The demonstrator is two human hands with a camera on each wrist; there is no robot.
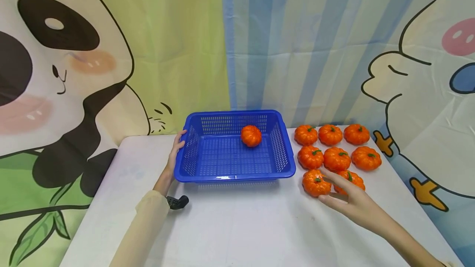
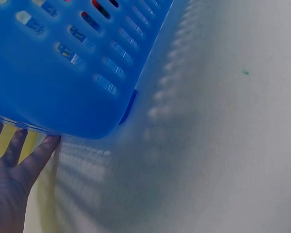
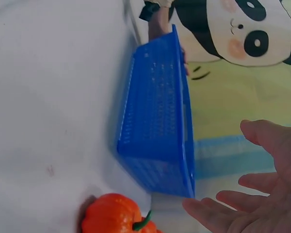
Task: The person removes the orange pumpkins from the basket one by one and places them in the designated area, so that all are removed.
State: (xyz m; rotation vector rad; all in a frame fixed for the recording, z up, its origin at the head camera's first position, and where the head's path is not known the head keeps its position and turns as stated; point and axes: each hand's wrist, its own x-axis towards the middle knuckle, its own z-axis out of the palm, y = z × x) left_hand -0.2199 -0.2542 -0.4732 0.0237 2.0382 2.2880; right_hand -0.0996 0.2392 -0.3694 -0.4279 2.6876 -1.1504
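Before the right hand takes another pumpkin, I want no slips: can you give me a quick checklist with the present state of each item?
1. Blue basket steadied: left hand touches its left rim. Ok.
2. Room in the basket: one pumpkin inside, floor mostly bare. Ok.
3. Right hand free: fingers spread, holding nothing. Ok.
4. Target in reach: fingers over the nearest front pumpkin. Ok.
5. Grip closed on it: not yet. Not ok.
6. Neighbouring pumpkin apart from it: partly hidden by the hand. Cannot tell.

No legible text, seemingly
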